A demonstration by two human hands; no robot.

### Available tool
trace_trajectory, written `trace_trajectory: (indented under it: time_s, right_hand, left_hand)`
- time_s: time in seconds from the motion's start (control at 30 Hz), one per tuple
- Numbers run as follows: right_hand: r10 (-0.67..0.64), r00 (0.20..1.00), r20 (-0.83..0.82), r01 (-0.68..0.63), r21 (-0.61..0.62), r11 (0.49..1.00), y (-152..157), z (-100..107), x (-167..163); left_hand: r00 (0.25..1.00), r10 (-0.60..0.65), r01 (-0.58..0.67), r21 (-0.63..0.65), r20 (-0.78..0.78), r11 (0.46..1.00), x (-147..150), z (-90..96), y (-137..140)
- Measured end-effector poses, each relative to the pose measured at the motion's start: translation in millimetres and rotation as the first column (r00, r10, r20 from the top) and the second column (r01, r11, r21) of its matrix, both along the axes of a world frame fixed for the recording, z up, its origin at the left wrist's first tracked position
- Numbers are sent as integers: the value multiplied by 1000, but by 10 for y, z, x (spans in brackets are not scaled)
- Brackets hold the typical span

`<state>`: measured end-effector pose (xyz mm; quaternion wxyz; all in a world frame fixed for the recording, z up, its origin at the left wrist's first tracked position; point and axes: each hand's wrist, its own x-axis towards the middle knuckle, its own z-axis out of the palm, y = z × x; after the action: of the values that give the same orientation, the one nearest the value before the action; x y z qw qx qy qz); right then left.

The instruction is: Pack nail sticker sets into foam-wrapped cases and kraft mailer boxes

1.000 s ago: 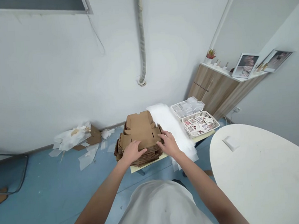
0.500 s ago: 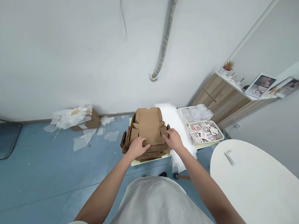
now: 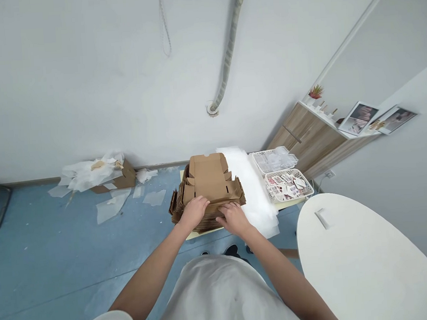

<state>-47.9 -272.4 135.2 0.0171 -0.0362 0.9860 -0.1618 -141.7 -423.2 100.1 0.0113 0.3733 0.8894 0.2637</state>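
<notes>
A flat, unfolded brown cardboard box (image 3: 210,175) lies on top of a thick stack of similar flattened boxes (image 3: 178,201). My left hand (image 3: 195,212) is closed at the near left corner of the top box, with its fingers on the front edge. Along the same near edge, right of the middle, my right hand (image 3: 236,219) has its fingers bent over the front flap and its thumb below. That flap looks slightly bent up. The undersides of the fingers are hidden.
White foam sheets (image 3: 246,187) lie right of the stack. Beyond them are a basket of printed cards (image 3: 289,185) and a basket of clear bags (image 3: 274,160). A round white table (image 3: 360,252) is close on my right. Scrap wrapping (image 3: 91,173) litters the floor at left.
My right hand has moved left and nearer to me, from the right side of the top box to its front edge. My left hand stays near its corner. The view has shifted slightly.
</notes>
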Motion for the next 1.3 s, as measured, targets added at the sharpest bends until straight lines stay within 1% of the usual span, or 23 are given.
trace_trajectory:
  time_s: [0.07,0.1,0.13,0.17,0.2,0.23,0.27,0.3,0.33,0.37,0.47,0.53,0.6,0.63,0.67,0.73,0.8,0.83,0.93,1.03,1.13,1.23,1.3]
  right_hand:
    - [-65,997,41,70,-134,988,51,-50,2]
    - [-100,994,52,110,-243,964,98,-49,4]
    - [-137,989,62,150,-371,916,154,-28,8]
    - [-191,979,75,202,-507,838,214,11,10]
    - [-274,958,82,264,-624,736,273,67,12]
    - [-355,931,81,303,-713,633,327,135,12]
    - [-414,907,79,318,-773,549,374,209,13]
    - [-443,892,90,332,-796,506,411,284,15]
    - [-449,888,100,346,-788,509,437,355,22]
    - [-449,888,103,363,-756,544,455,419,33]
    - [-488,870,65,442,-539,717,479,544,105]
    - [-525,850,25,500,-346,794,507,567,179]
    - [-559,829,-5,546,-201,813,566,548,264]
    - [-572,820,-15,562,-164,811,606,525,309]
    - [-583,812,-24,573,-153,805,648,495,357]
    - [-607,793,-63,585,-203,785,731,415,462]
    - [-640,761,-107,587,-307,749,791,316,583]
    - [-666,736,-124,592,-358,722,809,262,649]
    - [-750,642,-157,614,-479,627,839,117,876]
    - [-833,520,-190,625,-579,523,886,43,1156]
    - [-912,366,-187,634,-667,392,997,47,1525]
    - [-972,166,-168,640,-731,236,1149,61,2008]
    - [-989,13,-150,643,-756,123,1247,38,2375]
  left_hand:
    - [999,40,-37,92,-34,995,34,49,-41]
    - [997,59,-50,144,-58,988,52,79,-64]
    - [994,73,-56,194,-85,979,71,108,-86]
    - [990,83,-54,238,-112,970,92,135,-106]
    - [987,85,-44,275,-138,961,116,156,-120]
    - [984,77,-25,301,-161,953,145,170,-128]
    - [981,61,0,315,-182,949,180,177,-128]
    - [979,39,27,318,-201,948,222,177,-120]
    - [977,14,55,312,-214,948,273,173,-102]
    - [975,-16,83,301,-220,950,331,166,-76]
    - [978,-81,132,267,-192,955,522,154,27]
    - [985,-91,127,264,-144,956,625,180,76]
    - [993,-59,87,276,-106,957,673,236,72]
    - [995,-18,45,288,-95,957,675,271,49]
    - [996,41,-14,299,-84,954,662,305,14]
    - [980,197,-174,316,-40,933,610,359,-68]
    - [947,317,-316,308,48,897,550,370,-131]
    - [933,344,-359,301,104,883,528,356,-142]
    - [898,320,-403,273,301,874,525,245,-75]
    - [848,179,-362,299,499,883,612,106,147]
    - [774,-71,-262,421,629,868,761,49,502]
    - [733,-240,-127,474,637,871,985,116,938]
    - [750,-305,-8,470,587,883,1179,203,1240]
